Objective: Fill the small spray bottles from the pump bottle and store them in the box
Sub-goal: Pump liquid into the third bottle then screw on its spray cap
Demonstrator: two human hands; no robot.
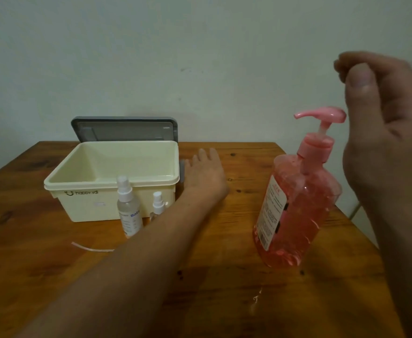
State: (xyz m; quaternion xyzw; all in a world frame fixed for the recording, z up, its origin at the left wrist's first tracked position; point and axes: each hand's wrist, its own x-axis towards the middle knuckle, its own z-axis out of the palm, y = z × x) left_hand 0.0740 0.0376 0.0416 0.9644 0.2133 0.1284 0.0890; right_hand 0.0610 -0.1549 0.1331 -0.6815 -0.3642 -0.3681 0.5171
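Box (90,208) lid up; tall spray bottle (127,206), short spray bottle (158,203) before it; pump bottle (295,211) of pink liquid right. Left hand (205,174) fingers flat on desk (224,276); right hand (382,123) fingers loosely curled, holding nothing.

Left forearm (127,264): bare; enters at the lower left edge and runs diagonally up toward the centre, nearly straight.
Left hand (206,172): low and far forward, palm down, back toward the camera; fingers straight and close together, pointing away; nothing held.
Right forearm (399,240): bare; rises steeply along the right edge.
Right hand (382,123): raised high, palm facing left; fingers loosely curled forward, thumb up near the fingertips; nothing visible in the grasp; outline blurred.
Separation: well apart.
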